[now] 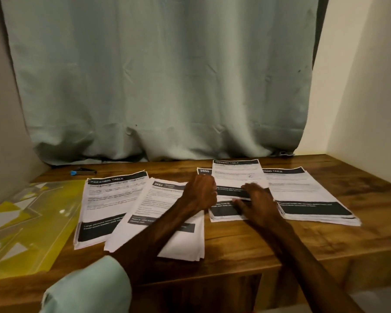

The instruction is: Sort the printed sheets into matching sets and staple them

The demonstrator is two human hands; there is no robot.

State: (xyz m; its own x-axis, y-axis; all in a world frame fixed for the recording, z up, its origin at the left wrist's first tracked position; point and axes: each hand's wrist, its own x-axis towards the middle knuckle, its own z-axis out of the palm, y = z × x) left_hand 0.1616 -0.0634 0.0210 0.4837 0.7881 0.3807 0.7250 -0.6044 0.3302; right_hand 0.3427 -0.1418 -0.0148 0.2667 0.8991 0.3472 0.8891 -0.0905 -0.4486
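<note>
Loose sheet (237,177) atop 3800 pile (224,212). Left hand (200,192) curled, pinching sheet's left edge. Right hand (257,199) blurred, fingers spread flat on sheet's lower edge. Stapler (84,171) far left of pile.

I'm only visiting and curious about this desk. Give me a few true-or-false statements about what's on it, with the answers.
1. The stapler lies at the back left of the table, untouched. True.
2. The yellow folder lies at the table's right end. False: it lies at the left end.
3. All the paper is in one stack. False: there are several, among them the stack numbered 2652 and the stack numbered 3800.
4. The left hand and right hand are both at one sheet above the stack numbered 3800. True.
5. A curtain hangs behind the table. True.
</note>
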